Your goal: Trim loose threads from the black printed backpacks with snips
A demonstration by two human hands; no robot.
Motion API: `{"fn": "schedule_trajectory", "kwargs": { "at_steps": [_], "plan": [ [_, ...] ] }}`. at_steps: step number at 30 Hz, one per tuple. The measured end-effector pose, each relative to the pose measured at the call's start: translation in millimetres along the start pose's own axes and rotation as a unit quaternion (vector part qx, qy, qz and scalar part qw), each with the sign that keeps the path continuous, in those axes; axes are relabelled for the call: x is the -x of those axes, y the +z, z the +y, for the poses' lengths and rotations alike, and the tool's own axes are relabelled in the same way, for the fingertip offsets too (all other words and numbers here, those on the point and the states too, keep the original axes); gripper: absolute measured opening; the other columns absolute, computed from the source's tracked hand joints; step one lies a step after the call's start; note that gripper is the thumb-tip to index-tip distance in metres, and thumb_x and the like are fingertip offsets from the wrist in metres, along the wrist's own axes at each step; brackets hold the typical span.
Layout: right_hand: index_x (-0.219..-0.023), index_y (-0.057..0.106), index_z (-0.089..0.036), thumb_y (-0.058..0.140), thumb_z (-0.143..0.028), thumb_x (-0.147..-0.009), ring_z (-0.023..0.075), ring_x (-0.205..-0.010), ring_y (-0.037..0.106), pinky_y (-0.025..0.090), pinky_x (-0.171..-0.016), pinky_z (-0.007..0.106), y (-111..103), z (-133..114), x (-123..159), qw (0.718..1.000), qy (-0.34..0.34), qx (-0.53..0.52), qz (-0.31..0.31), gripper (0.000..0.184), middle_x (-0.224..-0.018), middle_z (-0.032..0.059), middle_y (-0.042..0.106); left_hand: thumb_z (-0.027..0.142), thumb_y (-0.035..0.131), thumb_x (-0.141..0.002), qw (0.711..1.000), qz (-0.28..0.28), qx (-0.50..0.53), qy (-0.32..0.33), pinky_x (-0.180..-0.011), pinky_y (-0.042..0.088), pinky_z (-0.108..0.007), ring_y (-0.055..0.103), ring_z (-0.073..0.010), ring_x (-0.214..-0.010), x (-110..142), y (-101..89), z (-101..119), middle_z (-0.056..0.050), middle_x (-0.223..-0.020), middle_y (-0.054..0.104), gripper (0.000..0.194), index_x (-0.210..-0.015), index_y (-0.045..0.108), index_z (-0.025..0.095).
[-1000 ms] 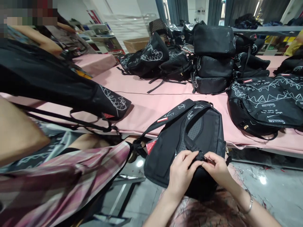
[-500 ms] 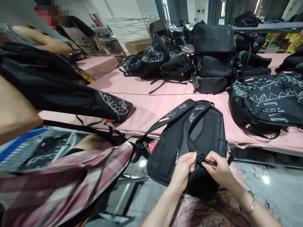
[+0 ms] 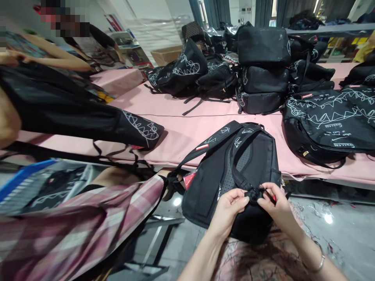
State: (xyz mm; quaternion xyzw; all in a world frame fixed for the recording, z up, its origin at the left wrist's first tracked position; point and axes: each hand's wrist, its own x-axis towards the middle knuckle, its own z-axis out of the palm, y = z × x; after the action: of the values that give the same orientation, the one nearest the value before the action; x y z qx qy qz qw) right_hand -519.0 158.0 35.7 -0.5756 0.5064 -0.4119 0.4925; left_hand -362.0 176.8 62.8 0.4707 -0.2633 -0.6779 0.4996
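Observation:
A black backpack [image 3: 202,195] leans against the pink table's front edge, back panel up, its lower end over my lap. White line drawings mark its shoulder straps [image 3: 243,138]. Near the bottom of the panel, the fingers of my left hand [image 3: 230,208] are closed on a bunched black strap [image 3: 252,195]. My right hand [image 3: 275,203] pinches the same bunch from the other side. A slim dark piece with a bit of red shows between its fingers, too small to name. The exact ends of the strap are hidden by my fingertips.
Stacked black backpacks [image 3: 263,80] stand on the pink table [image 3: 181,128]; another backpack [image 3: 331,125] lies at right. At left a co-worker in a plaid garment [image 3: 117,210] sits close, behind a long black bag [image 3: 73,113]. A blue basket [image 3: 26,175] stands below it.
My left fingers have shifted along the bunched strap, and my right hand has turned and opened slightly around it. The co-worker's arm at left has drawn back, uncovering the blue basket.

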Motion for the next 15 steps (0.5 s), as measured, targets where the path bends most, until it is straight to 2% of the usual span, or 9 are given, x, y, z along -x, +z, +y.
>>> {"fn": "schedule_trajectory", "kwargs": {
  "at_steps": [2,4,9,15],
  "plan": [
    [-0.104,0.051,-0.018,0.046,-0.028,-0.084,0.0139,-0.079,0.053,0.044,-0.070,0.023,-6.1,-1.6,7.4,0.999,-0.029,0.029,0.015,0.022,-0.088,0.0030,0.056,0.027,0.074,-0.061,0.999,-0.008,0.030,-0.012,-0.047,0.020,-0.016,0.029,-0.0028,-0.049,0.0,1.0,1.0,0.003,-0.056,0.039,0.025,-0.066,0.057,0.009],
    [-0.103,0.052,-0.018,0.040,-0.028,-0.089,0.0151,-0.085,0.054,0.043,-0.075,0.025,-12.1,-0.3,14.7,0.996,-0.060,0.058,0.018,0.021,-0.094,0.0049,0.057,0.028,0.073,-0.063,0.997,-0.013,0.068,-0.022,-0.048,0.023,-0.017,0.031,-0.0037,-0.051,-0.3,2.4,1.4,0.002,-0.057,0.040,0.025,-0.067,0.058,0.008],
    [-0.095,0.056,-0.019,0.041,-0.024,-0.091,0.0160,-0.084,0.055,0.042,-0.074,0.027,-21.4,6.3,24.1,0.983,-0.135,0.118,0.029,0.017,-0.089,0.0047,0.059,0.027,0.074,-0.062,0.996,0.011,0.088,-0.007,-0.045,0.021,-0.016,0.027,-0.0025,-0.049,0.3,6.9,-0.1,0.004,-0.054,0.034,0.027,-0.061,0.054,0.009],
    [-0.096,0.056,-0.019,0.042,-0.022,-0.090,0.0164,-0.080,0.055,0.042,-0.069,0.027,-23.9,-5.9,23.1,0.967,-0.185,0.173,-0.001,0.016,-0.086,0.0049,0.058,0.029,0.074,-0.064,0.998,-0.007,0.052,0.016,-0.044,0.017,-0.015,0.026,-0.0007,-0.048,3.4,9.2,0.1,0.004,-0.056,0.037,0.030,-0.060,0.052,0.009]
  ]
}}
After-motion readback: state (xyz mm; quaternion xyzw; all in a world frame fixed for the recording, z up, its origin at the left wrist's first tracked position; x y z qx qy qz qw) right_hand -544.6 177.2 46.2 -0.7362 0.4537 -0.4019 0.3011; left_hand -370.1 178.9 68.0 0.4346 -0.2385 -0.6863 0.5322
